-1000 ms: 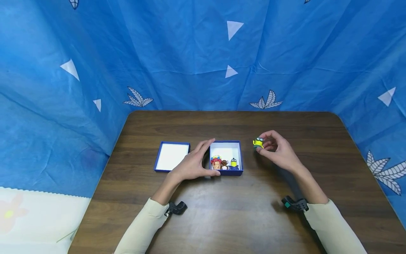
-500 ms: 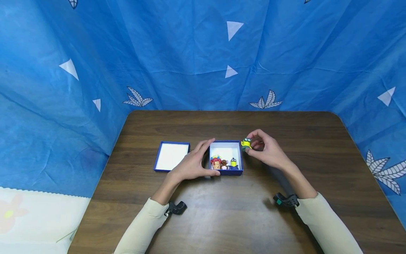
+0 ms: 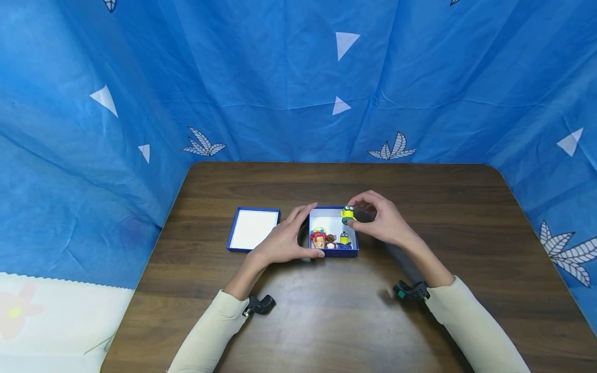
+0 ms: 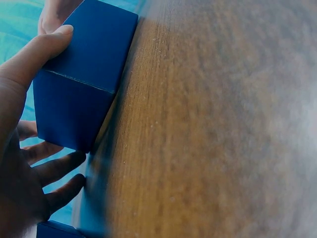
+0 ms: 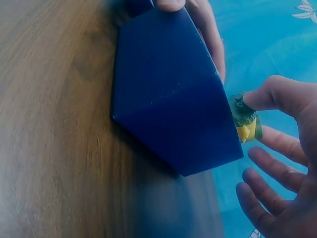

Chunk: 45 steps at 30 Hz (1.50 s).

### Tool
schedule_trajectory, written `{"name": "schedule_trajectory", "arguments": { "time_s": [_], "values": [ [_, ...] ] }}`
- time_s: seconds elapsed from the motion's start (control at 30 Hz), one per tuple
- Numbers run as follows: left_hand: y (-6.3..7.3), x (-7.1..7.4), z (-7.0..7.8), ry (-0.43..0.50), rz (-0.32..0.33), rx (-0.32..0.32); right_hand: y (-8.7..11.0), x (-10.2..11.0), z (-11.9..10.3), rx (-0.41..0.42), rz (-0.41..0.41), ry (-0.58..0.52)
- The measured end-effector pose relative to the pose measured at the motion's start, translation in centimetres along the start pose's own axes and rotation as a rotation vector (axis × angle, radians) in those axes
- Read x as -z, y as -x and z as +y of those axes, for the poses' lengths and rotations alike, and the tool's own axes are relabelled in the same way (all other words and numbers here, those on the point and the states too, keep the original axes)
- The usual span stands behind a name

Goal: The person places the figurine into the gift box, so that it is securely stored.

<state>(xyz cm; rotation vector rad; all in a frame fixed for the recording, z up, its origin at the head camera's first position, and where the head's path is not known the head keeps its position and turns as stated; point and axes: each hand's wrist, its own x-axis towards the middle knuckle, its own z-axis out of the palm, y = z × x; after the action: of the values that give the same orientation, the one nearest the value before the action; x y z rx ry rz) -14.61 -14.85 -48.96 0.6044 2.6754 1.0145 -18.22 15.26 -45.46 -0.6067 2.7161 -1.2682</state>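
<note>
My left hand (image 3: 283, 241) grips a small blue box (image 3: 340, 254) with a white inside, its thumb on the front wall and its fingers spread along the left side. Between thumb and index finger, my right hand (image 3: 383, 221) pinches a yellow-and-green minion figurine (image 3: 347, 213) over the box's back right part. From the right wrist view, that figurine (image 5: 247, 130) shows just past the box rim, the other fingers spread apart. Along the front inside the box sit a red-and-tan figurine (image 3: 319, 239), a small brown one (image 3: 330, 241) and a yellow-and-blue minion (image 3: 344, 239).
Left of the box, a square blue-edged lid (image 3: 254, 229) lies with its white inside up, close to my left fingers. The wooden table (image 3: 317, 311) reaches back to a blue patterned curtain (image 3: 280, 77). Each wrist wears a black strap.
My right hand has moved left with the minion figurine, from beside the box to over its back right part. The left hand and the box have stayed in place.
</note>
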Motion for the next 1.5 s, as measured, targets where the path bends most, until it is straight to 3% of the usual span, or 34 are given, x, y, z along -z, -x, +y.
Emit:
{"name": "schedule_trajectory", "arguments": {
  "time_s": [0.43,1.07,1.5],
  "values": [
    [-0.1,-0.1,-0.1,0.000,-0.004,-0.006,-0.7,-1.2,-0.7,0.063,-0.053,0.027],
    [-0.1,-0.2,0.0,-0.005,-0.011,-0.015,-0.9,-3.7,-1.2,0.066,0.021,0.225],
    [0.0,0.0,-0.3,-0.006,0.011,-0.026,-1.0,-4.6,-2.5,-0.047,-0.031,0.344]
  ]
}}
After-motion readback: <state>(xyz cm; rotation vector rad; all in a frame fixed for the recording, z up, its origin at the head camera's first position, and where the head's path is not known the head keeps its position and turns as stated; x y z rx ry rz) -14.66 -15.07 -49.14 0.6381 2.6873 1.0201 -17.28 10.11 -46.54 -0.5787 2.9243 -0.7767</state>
